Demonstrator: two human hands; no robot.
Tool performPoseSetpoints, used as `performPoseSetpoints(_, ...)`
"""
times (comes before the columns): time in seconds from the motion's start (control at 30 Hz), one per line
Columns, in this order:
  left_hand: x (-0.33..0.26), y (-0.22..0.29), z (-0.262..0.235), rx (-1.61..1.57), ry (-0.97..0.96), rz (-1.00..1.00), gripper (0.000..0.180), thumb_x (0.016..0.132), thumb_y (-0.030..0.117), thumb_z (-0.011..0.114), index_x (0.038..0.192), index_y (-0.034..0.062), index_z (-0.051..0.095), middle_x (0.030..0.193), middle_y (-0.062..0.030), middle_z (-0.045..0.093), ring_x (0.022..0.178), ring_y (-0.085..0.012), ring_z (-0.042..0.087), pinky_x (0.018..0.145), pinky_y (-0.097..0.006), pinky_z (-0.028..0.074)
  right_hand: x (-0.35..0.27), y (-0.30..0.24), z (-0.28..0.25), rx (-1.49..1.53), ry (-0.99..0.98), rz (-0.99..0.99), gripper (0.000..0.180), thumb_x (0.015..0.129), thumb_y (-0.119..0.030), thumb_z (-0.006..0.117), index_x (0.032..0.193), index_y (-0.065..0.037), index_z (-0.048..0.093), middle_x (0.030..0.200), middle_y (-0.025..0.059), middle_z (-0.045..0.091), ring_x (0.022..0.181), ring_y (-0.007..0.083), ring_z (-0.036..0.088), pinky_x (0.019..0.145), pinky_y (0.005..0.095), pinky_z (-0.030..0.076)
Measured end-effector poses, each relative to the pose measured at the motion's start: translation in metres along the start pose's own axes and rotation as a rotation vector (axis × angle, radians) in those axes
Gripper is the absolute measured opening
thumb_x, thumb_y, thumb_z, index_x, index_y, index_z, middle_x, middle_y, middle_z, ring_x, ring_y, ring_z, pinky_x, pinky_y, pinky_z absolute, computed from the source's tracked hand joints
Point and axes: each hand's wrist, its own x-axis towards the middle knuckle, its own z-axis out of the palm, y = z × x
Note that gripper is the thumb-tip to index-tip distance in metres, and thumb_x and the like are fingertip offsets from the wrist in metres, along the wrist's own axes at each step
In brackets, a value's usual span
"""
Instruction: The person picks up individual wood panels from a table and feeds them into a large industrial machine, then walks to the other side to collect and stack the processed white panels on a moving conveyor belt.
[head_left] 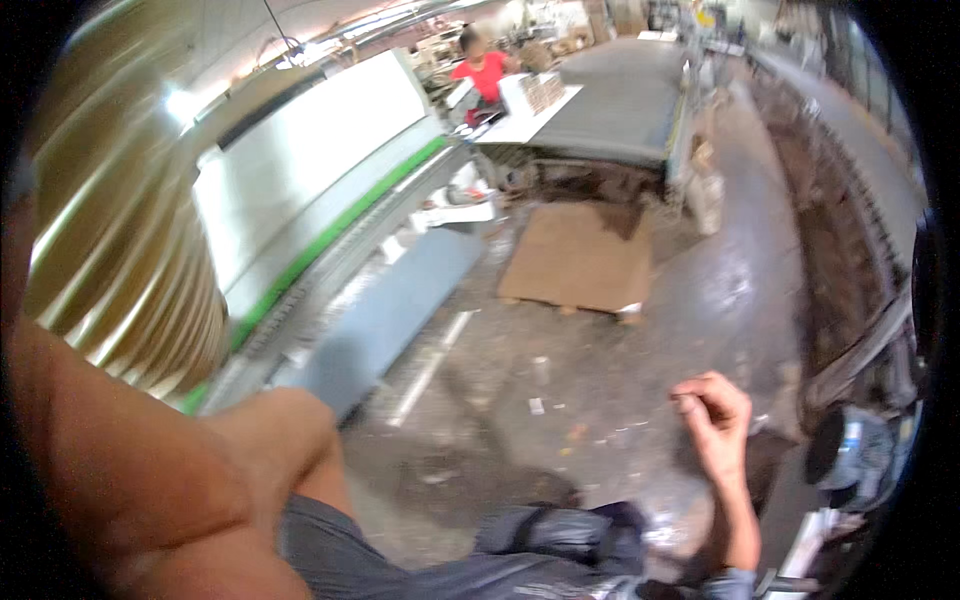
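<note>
My left arm (130, 470) fills the lower left, bent and very near the camera; its hand and fingers do not show. Beside that arm rises a roll or stack wrapped in shiny, yellowish clear plastic (125, 220); whether the hand touches it cannot be seen. At the lower right, my right hand (715, 415) hangs over the floor with fingers curled and thumb drawn against them. Nothing shows in its grasp, and it touches nothing around it. The nearest thing to it is a dark round motor-like housing (850, 455).
A long machine with a white panel and green edge (340, 225) runs along the left. A blue-grey board (400, 310) lies beside it. Ahead, a brown sheet on a pallet (580, 255) lies before a grey conveyor table (620, 100). A person in red (485, 75) stands behind.
</note>
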Motion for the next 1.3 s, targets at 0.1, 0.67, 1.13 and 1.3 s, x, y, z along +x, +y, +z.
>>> performPoseSetpoints(0.1,-0.029,-0.003,0.028,0.151,-0.020,0.047,0.026,0.090,0.018,0.063,0.101,-0.0051,0.059,0.098,-0.0176,0.063,0.082,-0.0249,0.060,0.069,-0.033,0.051,0.045,0.071,-0.022,0.124,-0.153,0.075,0.010,0.086,-0.005,0.068,0.093,0.000,0.073,0.081,0.0063,0.066,0.075,0.0108,0.060,0.067,0.0245,0.047)
performPoseSetpoints(0.67,-0.166,-0.246,0.251,0.398,-0.115,-0.463,0.026,0.084,0.005,0.062,0.108,-0.0042,0.061,0.103,-0.0144,0.063,0.088,-0.0228,0.061,0.075,-0.031,0.051,0.183,0.398,-0.036,0.000,-0.610,0.583,0.025,0.088,-0.018,0.066,0.106,-0.001,0.072,0.092,0.0128,0.073,0.079,0.0125,0.066,0.075,0.0298,0.053)
performPoseSetpoints(1.13,-0.728,-0.009,0.103,0.729,-0.748,-2.511,0.025,0.089,0.016,0.054,0.107,0.0033,0.065,0.099,-0.0109,0.065,0.087,-0.0259,0.062,0.073,-0.042,0.051,0.238,0.620,-0.173,-0.176,-0.489,0.871,0.020,0.088,-0.015,0.063,0.095,0.001,0.073,0.074,0.0040,0.068,0.065,0.0109,0.061,0.058,0.0274,0.049)
performPoseSetpoints(1.3,-0.756,-0.042,0.136,0.033,0.543,-2.340,0.016,0.085,0.010,0.055,0.091,0.0026,0.068,0.080,-0.0057,0.061,0.071,-0.0250,0.059,0.064,-0.038,0.048,0.440,0.590,-0.126,-0.291,-0.385,0.454,0.020,0.091,-0.012,0.060,0.093,0.005,0.070,0.070,0.0020,0.062,0.064,0.0097,0.055,0.058,0.0271,0.046)
